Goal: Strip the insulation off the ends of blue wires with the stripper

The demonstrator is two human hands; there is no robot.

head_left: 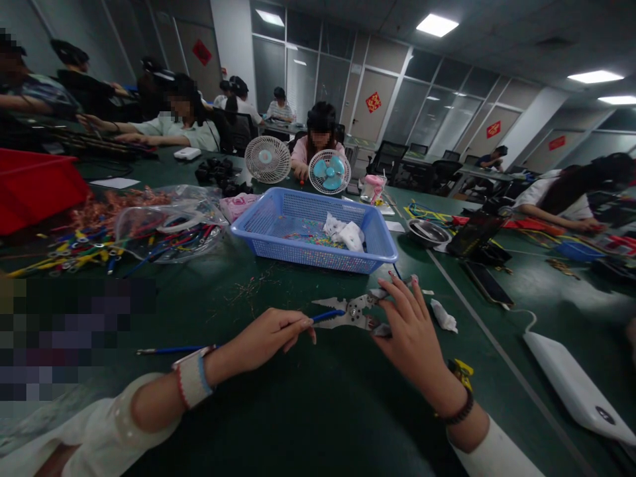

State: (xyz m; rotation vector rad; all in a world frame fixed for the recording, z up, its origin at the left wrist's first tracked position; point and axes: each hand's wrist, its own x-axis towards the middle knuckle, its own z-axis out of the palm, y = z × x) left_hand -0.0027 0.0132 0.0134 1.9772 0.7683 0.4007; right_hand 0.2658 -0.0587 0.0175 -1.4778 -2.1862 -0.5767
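My left hand (278, 336) is closed on a blue wire (325, 316), thumb and fingers pinching it. The wire's end lies between the parted jaws of a metal wire stripper (354, 311). My right hand (410, 321) holds the tool by its spread handles, with the fingers stretched along the upper one and the thumb at the lower one. Another blue wire (173, 350) lies on the table to the left, partly behind my left wrist.
Beyond my hands stands a blue basket (318, 260) with colourful bits and white tissue. Bagged wires (169, 225) and a red bin (34, 189) are at left. A white power bank (576, 384), a phone (489, 283) and a metal bowl (428, 233) are at right. People sit around.
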